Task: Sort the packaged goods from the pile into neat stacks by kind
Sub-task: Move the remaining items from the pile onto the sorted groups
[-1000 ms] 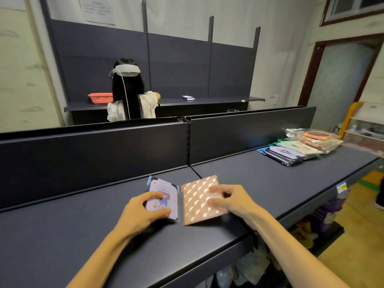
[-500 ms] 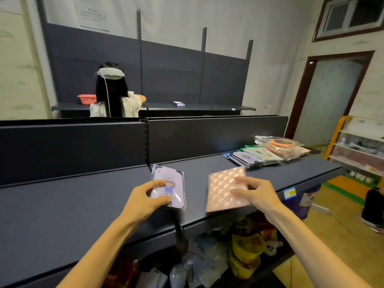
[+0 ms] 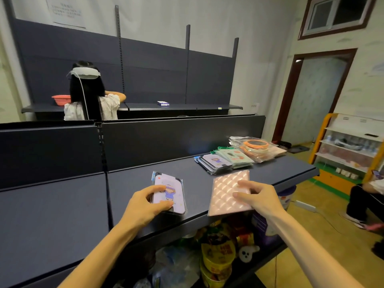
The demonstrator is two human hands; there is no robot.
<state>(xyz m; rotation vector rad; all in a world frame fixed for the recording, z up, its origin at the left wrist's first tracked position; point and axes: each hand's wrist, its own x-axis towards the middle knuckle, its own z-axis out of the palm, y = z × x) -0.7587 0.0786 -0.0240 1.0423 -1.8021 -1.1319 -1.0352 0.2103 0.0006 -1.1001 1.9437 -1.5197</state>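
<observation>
Wall notice (image 3: 66, 12) print too small to read. Seated person (image 3: 365, 200) cut off at right edge. Goods under shelf (image 3: 220, 252) partly hidden, possibly snack tubs.

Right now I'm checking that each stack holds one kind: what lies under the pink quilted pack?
The right hand grips the pink quilted pack on the shelf. Its near edge overhangs the shelf's front. Whether more packs lie beneath is hidden.
</observation>
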